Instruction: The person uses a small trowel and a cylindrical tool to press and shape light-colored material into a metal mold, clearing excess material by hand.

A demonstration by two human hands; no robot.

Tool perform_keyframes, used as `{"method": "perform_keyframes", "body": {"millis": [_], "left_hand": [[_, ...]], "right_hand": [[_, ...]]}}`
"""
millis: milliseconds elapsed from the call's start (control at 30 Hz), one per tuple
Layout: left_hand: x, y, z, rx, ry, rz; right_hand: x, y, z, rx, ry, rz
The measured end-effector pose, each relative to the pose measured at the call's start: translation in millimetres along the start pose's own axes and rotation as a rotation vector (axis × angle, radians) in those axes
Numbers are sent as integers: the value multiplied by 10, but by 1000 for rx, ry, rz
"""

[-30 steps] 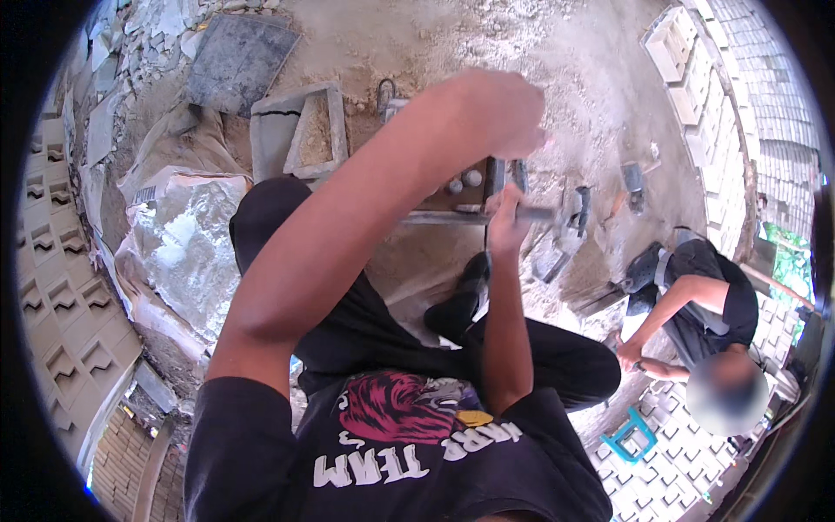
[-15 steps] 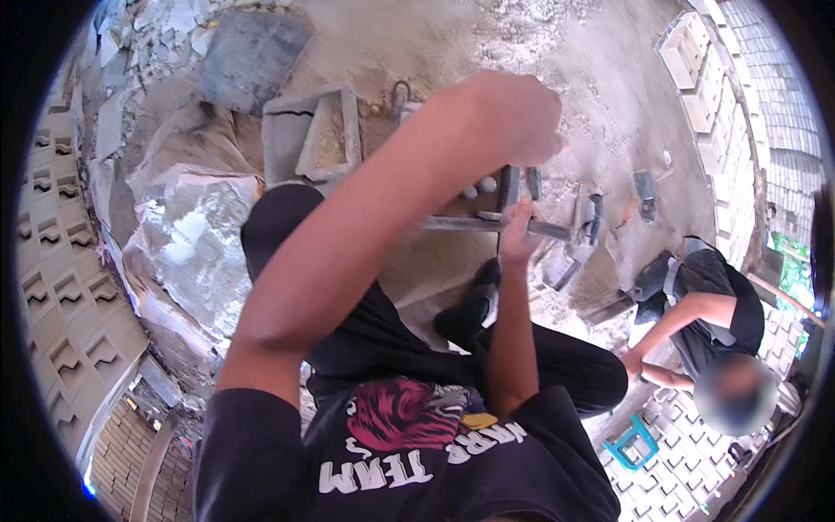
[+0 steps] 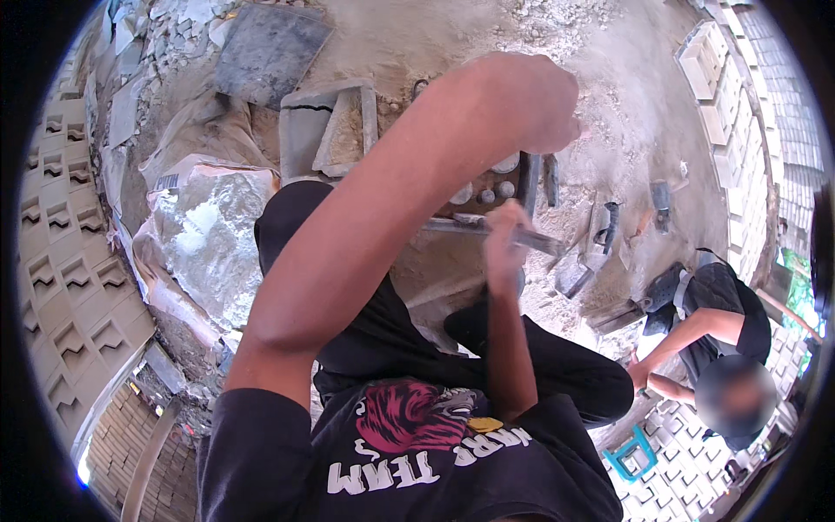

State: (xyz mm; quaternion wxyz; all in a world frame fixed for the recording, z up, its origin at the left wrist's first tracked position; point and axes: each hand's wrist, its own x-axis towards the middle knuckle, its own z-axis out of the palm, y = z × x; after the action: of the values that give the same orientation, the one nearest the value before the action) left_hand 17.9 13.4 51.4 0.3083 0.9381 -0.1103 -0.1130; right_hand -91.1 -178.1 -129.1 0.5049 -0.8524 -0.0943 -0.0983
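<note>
My left arm crosses the view from the lower left, and my left hand (image 3: 544, 100) is raised as a fist over the work spot. Its fingers turn away from view, so what they hold, if anything, stays hidden. Below it, my right hand (image 3: 504, 233), blurred by motion, is closed round a dark bar (image 3: 541, 242) that sticks out to the right. Just beyond that hand stands a dark metal frame (image 3: 529, 184), partly covered by my left forearm. Several round grey knobs (image 3: 505, 189) show inside the frame.
A grey trough (image 3: 370, 113) with sandy powder lies ahead to the left, near a dark sheet (image 3: 270, 54). An open sack of pale powder (image 3: 209, 235) lies left. Patterned blocks (image 3: 65, 287) line the left side. A co-worker (image 3: 709, 326) crouches right, near a turquoise stool (image 3: 633, 454).
My right hand has shifted slightly left, and the bar in it has tilted, its right end lower. My left fist stays raised. The whole view has shifted a little.
</note>
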Motion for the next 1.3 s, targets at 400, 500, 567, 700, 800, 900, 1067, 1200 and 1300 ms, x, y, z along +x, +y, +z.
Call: {"method": "perform_keyframes", "body": {"millis": [400,500,567,700,800,900,1067,1200,1300], "left_hand": [[-125,-38,-159,-43,-31,-88],[-43,-8,-102,7,4,-53],[-16,-109,-123,5,43,-49],[-41,-204,-261,34,56,-122],[-64,-236,-230,36,43,-115],[-68,-302,-131,17,145,-51],[21,-163,-167,34,86,-58],[-72,-179,-223,58,52,-85],[-65,-224,-208,64,54,-90]], "right_hand": [[389,-1039,-264,440,-38,406],[1,-114,77,90,4,173],[22,-219,256,267,-147,467],[366,-442,241,224,-231,312],[427,-757,5,556,-98,408],[402,-1055,-281,631,-90,266],[132,-225,210,83,42,-20],[210,-384,185,341,-162,396],[381,-626,83,445,-91,315]]}}
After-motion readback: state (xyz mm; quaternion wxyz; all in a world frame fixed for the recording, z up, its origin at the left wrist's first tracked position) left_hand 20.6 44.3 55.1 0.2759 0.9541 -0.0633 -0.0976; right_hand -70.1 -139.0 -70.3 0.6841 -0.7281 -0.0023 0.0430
